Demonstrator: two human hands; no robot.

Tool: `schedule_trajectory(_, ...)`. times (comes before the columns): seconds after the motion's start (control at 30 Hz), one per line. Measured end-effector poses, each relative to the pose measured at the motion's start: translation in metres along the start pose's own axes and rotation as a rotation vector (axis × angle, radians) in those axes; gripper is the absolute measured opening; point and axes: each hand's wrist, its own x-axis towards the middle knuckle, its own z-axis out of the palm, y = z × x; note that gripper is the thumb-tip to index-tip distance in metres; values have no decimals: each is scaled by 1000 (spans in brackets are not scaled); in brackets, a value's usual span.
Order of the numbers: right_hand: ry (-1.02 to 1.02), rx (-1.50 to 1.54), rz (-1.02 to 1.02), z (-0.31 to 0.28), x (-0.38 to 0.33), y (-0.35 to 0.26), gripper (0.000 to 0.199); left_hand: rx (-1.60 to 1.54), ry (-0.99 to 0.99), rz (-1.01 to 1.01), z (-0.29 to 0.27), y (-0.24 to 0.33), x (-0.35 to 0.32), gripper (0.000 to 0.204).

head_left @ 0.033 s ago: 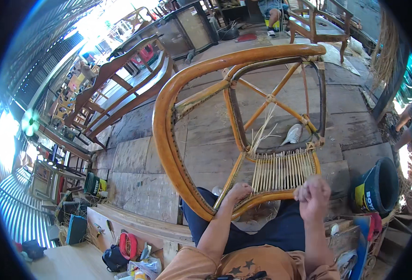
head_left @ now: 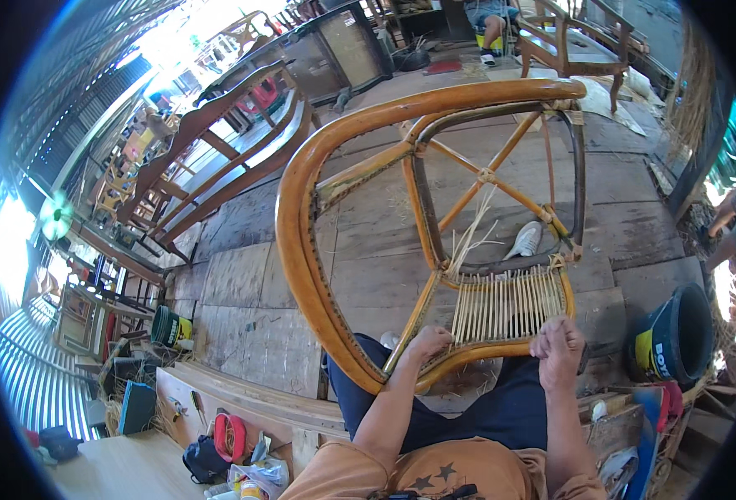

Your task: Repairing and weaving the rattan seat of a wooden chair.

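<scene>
A rattan chair frame [head_left: 295, 208] with a thick, glossy brown curved rail leans across my lap. Pale cane strands [head_left: 505, 307] run side by side over its near section, and loose strand ends [head_left: 470, 237] stick up at their far left corner. My left hand [head_left: 429, 343] is closed at the left end of the strands, fingertips against the near rail. By the right end of that rail, my right hand [head_left: 557, 340] is curled into a fist. Whatever thin piece either hand may grip is hidden by the fingers.
A dark bucket [head_left: 672, 337] stands to the right. Behind the frame on the left is a wooden bench [head_left: 218, 167]; a wooden armchair [head_left: 564, 50] is at the far right. A seated person's leg [head_left: 491, 33] shows at the back. Planks [head_left: 255, 396] and a red-and-black bag [head_left: 228, 437] lie at lower left.
My right hand has dropped slightly and turned beside the rail. My left hand keeps its place at the strands. The chair frame looks nearly unmoved.
</scene>
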Motion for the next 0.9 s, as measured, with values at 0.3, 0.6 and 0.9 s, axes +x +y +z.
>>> schedule_trajectory(0.3, 145, -946, 42, -118, -17, 123, 25, 11, -35, -104, -9, -20, 15, 20)
schedule_trajectory(0.6, 156, -914, -40, -123, -15, 129, 27, 58, -8, -64, -4, -9, 9, 17)
schedule_trajectory(0.9, 181, -925, -35, -122, -20, 124, 25, 204, 9, -22, 4, 0, 4, 14)
